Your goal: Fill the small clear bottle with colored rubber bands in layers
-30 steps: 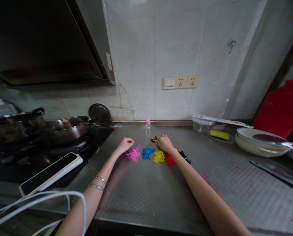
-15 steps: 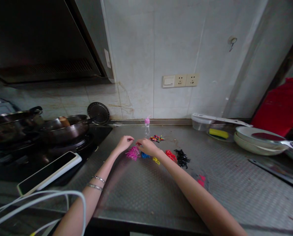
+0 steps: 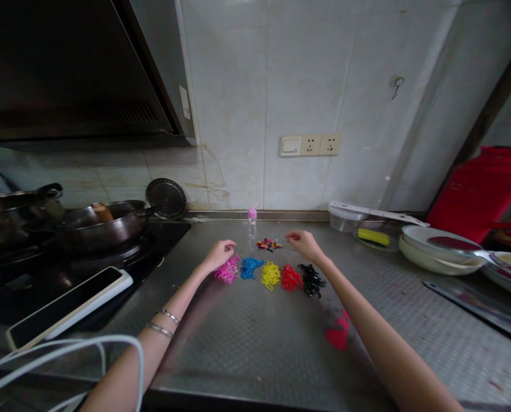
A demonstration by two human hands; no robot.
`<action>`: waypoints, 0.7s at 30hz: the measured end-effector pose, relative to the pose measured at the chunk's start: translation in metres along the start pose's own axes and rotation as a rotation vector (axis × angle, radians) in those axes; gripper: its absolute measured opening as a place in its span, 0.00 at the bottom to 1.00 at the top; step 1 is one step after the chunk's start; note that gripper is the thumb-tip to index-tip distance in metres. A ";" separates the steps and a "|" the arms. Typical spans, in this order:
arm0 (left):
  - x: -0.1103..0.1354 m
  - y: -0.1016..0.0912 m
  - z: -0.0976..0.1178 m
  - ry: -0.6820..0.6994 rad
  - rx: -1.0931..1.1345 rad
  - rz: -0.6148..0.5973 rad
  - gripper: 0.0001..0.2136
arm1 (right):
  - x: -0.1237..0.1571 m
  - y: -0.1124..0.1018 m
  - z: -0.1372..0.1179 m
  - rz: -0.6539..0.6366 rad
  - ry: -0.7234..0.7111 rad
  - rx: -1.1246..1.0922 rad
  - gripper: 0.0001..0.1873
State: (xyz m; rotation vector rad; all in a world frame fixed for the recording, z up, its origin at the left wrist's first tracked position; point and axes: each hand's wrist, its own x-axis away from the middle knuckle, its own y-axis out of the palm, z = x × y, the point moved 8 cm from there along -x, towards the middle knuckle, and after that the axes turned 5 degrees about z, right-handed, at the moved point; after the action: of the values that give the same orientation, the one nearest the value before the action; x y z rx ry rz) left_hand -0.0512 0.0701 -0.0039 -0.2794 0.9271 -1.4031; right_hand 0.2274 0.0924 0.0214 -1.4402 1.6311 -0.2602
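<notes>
Small rubber bands lie on the steel counter in colour piles, in a row: pink point(image 3: 226, 270), blue point(image 3: 250, 268), yellow point(image 3: 271, 275), red point(image 3: 291, 278) and black point(image 3: 312, 280). Behind them is a small mixed-colour heap point(image 3: 268, 244). My left hand point(image 3: 219, 255) hovers at the back of the pink pile with its fingers curled together; anything in them is too small to make out. My right hand point(image 3: 305, 244) is to the right of the mixed heap, above the black pile, its fingertips pinched and their contents unclear.
A clear bottle with a pink top point(image 3: 252, 223) stands behind the mixed heap. A clear bag with a pink-red patch point(image 3: 339, 332) lies beneath my right forearm. Pans point(image 3: 105, 229) and a long white-edged device point(image 3: 70, 306) are left; bowls point(image 3: 439, 257) and a knife point(image 3: 474, 309) right.
My right hand has moved right, from over the blue pile to beside the mixed heap, uncovering the blue and yellow piles. My left hand stays near the pink pile. The view has shifted slightly.
</notes>
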 end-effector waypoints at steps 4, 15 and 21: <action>-0.016 0.013 0.011 0.005 -0.040 -0.055 0.14 | 0.019 -0.012 0.042 -0.009 0.083 0.079 0.13; -0.055 0.069 0.018 0.002 -0.200 -0.090 0.12 | 0.032 -0.015 0.050 -0.049 0.118 0.152 0.14; -0.059 0.081 0.025 -0.022 -0.310 -0.079 0.08 | 0.031 -0.020 0.050 -0.009 0.107 0.109 0.15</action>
State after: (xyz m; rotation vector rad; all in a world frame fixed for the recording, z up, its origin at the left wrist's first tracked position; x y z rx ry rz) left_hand 0.0301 0.1320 -0.0193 -0.5688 1.1253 -1.3230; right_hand 0.2802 0.0795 -0.0079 -1.3715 1.6700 -0.4320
